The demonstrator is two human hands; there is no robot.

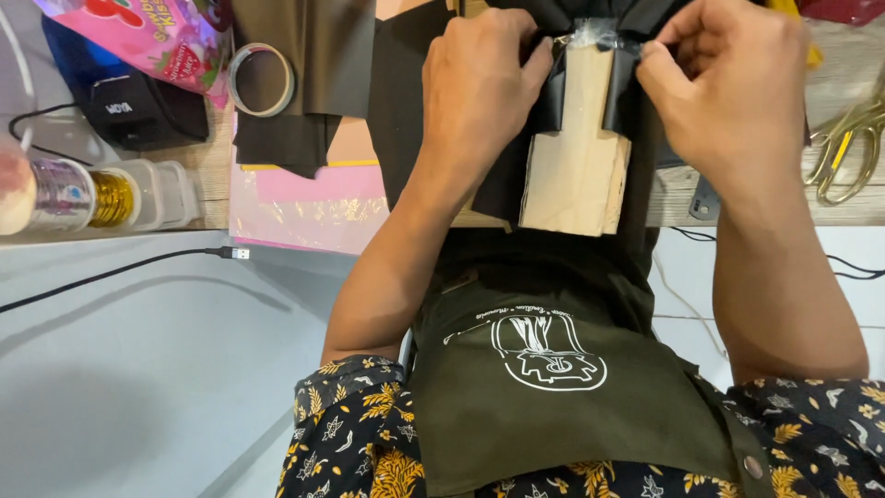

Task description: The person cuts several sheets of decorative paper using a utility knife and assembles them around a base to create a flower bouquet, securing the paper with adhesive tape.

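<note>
- Wooden table (212, 198) runs along the top, above a pale floor.
- Dark apron (553, 406) covers the lap below.
- Black sheet (406, 101) lies on the table beneath a wooden block (576, 148) at the edge.
- Left hand (479, 83) grips black ribbon (553, 97) against the block.
- Right hand (728, 83) pinches clear tape (595, 35) at the block's top.
- Gold scissors (843, 148) lie right, tape roll (262, 79) left.
</note>
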